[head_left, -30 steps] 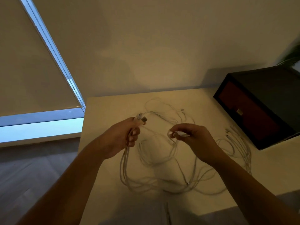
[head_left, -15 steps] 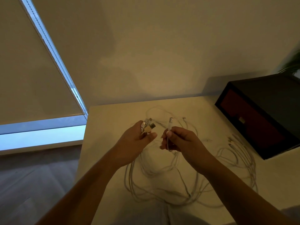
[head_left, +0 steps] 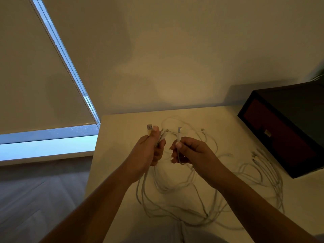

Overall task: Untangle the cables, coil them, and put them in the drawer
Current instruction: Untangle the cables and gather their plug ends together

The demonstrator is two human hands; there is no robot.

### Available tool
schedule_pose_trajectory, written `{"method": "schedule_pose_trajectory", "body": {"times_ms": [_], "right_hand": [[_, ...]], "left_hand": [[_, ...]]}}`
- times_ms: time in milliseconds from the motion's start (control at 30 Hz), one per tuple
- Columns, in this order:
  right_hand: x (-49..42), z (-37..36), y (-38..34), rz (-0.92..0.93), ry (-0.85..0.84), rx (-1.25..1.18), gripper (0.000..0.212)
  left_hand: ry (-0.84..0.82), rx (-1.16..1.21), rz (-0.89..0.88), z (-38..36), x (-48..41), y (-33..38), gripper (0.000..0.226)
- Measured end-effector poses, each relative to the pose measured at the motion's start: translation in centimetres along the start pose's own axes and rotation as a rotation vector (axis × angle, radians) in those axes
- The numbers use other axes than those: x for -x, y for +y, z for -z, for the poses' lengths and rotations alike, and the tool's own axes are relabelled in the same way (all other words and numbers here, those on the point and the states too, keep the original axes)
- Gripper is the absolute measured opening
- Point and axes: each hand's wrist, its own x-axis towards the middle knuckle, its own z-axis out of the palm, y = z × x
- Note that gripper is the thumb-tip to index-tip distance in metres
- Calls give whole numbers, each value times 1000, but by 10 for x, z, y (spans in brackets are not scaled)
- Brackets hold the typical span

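A tangle of white cables (head_left: pixel 177 204) lies looped over the pale table (head_left: pixel 122 127). My left hand (head_left: pixel 149 155) grips a bundle of cable ends above the table, with a USB plug (head_left: pixel 149 128) and other plugs sticking up past the fingers. My right hand (head_left: pixel 189 151) pinches a single white cable just below its upright USB plug (head_left: pixel 179 131). The two hands are close together, a small gap between them. More cable ends (head_left: pixel 257 155) lie at the right, near a dark drawer box (head_left: pixel 280 134) whose red drawer front is closed.
The drawer box stands at the table's right against the wall. The table's left edge drops to a wooden floor (head_left: pixel 35 199). A window with a lowered blind (head_left: pixel 35 76) is at the left. The wall runs behind the table.
Both hands have risen and come closer together. My right hand has brought one cable's plug upright next to the bundle held in my left hand. The view has tilted slightly.
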Motion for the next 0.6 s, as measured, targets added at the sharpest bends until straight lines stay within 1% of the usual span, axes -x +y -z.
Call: {"method": "schedule_pose_trajectory", "body": {"times_ms": [100, 133, 200, 333, 467, 600], "right_hand": [[0, 0, 0, 6, -10, 9, 24], [-1, 0, 0, 6, -14, 2, 24], [-1, 0, 0, 4, -24, -3, 24], [1, -3, 0, 31, -2, -16, 21], [-1, -4, -1, 67, 54, -78, 12], [-3, -8, -4, 90, 53, -75, 10]], "left_hand": [[-9, 173, 157, -1, -5, 4, 59], [-35, 239, 176, 0, -6, 5, 60], [-70, 315, 162, 0, -8, 6, 61], [-36, 318, 84, 0, -11, 2, 65], [-38, 288, 83, 1, -14, -2, 61], [-58, 247, 66, -5, -11, 0, 64]]}}
